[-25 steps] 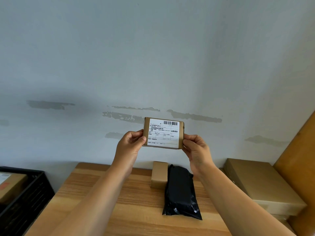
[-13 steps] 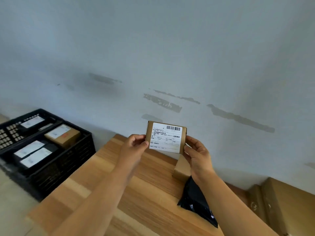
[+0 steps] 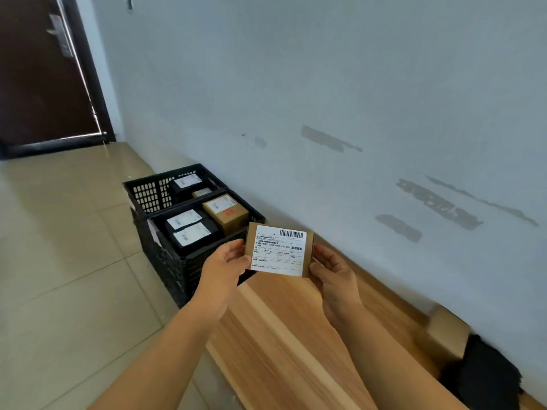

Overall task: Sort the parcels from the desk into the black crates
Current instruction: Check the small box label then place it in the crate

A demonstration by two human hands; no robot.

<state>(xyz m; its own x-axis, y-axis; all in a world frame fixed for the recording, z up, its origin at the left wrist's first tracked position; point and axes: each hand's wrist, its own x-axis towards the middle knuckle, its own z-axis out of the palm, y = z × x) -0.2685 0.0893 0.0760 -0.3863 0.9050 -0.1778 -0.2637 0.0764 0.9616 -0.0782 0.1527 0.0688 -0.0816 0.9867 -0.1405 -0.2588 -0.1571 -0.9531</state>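
Note:
A small brown cardboard parcel [image 3: 279, 250] with a white barcode label faces me, held above the left end of the wooden desk [image 3: 284, 329]. My left hand [image 3: 223, 267] pinches its left edge and my right hand [image 3: 333, 272] grips its right edge. Two black crates stand on the floor to the left of the desk. The near crate [image 3: 177, 270] holds two black parcels and a brown box. The far crate [image 3: 148, 193] holds a black parcel and another small one. On the desk at the right lie a small brown box [image 3: 447, 332] and a black bag parcel [image 3: 485, 380].
A pale wall [image 3: 325, 84] runs along the back of the desk. Beige floor tiles [image 3: 59, 261] spread to the left. A dark door [image 3: 38, 69] stands at the far left.
My view has swung left, bringing both crates, the floor and the door into sight. The parcel stays held in both hands and now hangs nearer the crates.

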